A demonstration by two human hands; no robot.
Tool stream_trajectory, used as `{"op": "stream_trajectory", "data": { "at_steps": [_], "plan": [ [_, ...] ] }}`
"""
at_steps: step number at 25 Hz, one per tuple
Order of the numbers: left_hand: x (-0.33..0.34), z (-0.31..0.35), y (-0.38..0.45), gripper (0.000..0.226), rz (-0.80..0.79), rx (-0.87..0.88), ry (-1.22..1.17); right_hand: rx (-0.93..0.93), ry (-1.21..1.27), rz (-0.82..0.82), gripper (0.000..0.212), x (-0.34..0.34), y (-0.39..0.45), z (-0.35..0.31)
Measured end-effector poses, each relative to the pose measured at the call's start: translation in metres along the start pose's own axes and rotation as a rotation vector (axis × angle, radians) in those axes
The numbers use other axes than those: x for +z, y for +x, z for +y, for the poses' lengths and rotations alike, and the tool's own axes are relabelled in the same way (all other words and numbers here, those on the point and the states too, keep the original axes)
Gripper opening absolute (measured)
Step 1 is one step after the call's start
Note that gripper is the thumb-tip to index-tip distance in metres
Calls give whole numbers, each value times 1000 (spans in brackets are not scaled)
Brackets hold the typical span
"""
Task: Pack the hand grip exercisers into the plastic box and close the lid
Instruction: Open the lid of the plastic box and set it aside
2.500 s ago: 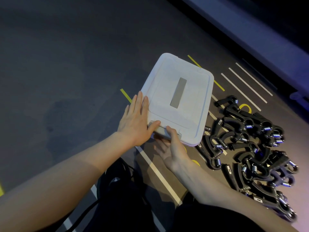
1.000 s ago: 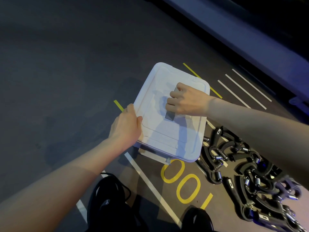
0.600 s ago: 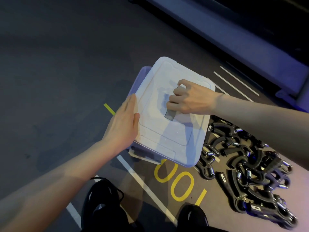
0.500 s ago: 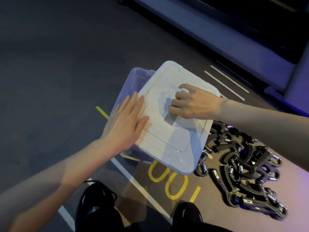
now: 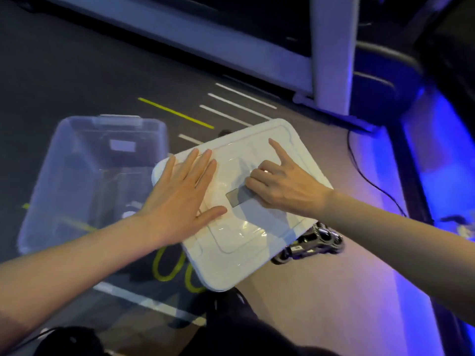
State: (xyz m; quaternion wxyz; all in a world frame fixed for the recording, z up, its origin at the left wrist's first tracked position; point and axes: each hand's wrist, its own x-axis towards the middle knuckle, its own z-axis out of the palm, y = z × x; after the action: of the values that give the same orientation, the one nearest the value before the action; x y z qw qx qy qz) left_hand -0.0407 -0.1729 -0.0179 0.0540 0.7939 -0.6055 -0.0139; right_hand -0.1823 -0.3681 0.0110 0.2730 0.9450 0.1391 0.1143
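White lid (image 5: pixel 239 255) sits off the clear plastic box (image 5: pixel 84 176); your left hand (image 5: pixel 180 201) lies flat and spread on it, your right hand (image 5: pixel 280 186) curls fingers at its centre, index extended.

Plastic box (image 5: pixel 84 176): one, clear, open, to the left of both hands; lid (image 5: pixel 239 227): one, white, directly under both palms; grey label (image 5: pixel 237 197) on lid: one, at the right hand's curled fingers; hands: two, left hand (image 5: pixel 180 199) and right hand (image 5: pixel 280 183), both on the lid; hand grip exercisers (image 5: pixel 308 242): a dark cluster showing below the right wrist at the lid's edge, mostly hidden, number cannot be told; white floor lines (image 5: pixel 236 105) beyond the fingertips: four; yellow floor line (image 5: pixel 176 113): one beside them.
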Motion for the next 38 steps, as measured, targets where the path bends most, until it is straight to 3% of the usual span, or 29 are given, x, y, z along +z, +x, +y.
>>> {"op": "stream_trajectory", "data": {
  "at_steps": [3, 8, 15, 21, 26, 29, 31, 38],
  "plan": [
    [2, 39, 23, 86, -22, 213, 105, 207, -16, -20, 7, -9, -59, -5],
    [8, 105, 61, 83, -89, 397, 188, 470, -3, -130, 10, -17, -150, -21],
    [47, 194, 85, 83, -216, 607, 51, 791, 164, -277, 28, -16, -258, -65],
    [72, 263, 88, 99, -393, 807, 71, 1132, 227, -386, 25, -9, -334, -101],
    [92, 299, 79, 102, -552, 851, 41, 1338, 295, -624, 21, 10, -371, -119],
    [102, 303, 74, 109, -555, 853, 43, 1506, 387, -768, 7, 32, -383, -131],
    [105, 306, 72, 111, -549, 840, 35, 1601, 395, -882, 13, 47, -385, -137],
    [100, 300, 74, 90, -583, 738, -80, 1867, 461, -1116, 19, 82, -396, -142]
  ]
}}
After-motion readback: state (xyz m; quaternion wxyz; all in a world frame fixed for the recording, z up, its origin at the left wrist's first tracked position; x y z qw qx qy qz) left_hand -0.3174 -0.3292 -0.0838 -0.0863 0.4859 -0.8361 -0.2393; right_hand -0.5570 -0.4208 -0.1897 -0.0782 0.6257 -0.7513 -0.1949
